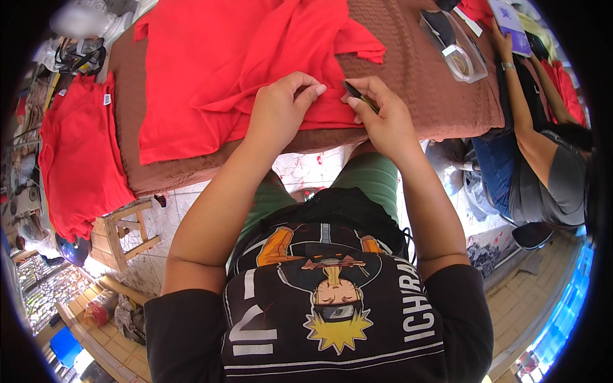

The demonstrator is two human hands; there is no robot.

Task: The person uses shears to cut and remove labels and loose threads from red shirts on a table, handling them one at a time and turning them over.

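Observation:
A red garment (211, 70), apparently a shirt, lies loosely spread and folded over the brown cloth-covered table (421, 108). Over its near edge, the thumb and forefinger of my left hand (284, 105) are pinched together; whatever is between them is too small to make out. Just to the right, my right hand (386, 118) grips small dark thread snips (359, 96), their tip pointing up and left. The fingertips of both hands are close together but apart, and the right fingers rest at the garment's edge.
A clear plastic box (465, 64) with small items stands at the table's right. Beyond it a person (543, 153) holds a purple booklet (511, 29). More red garments (83, 159) hang in a stack at the left, above a wooden stool (124, 233).

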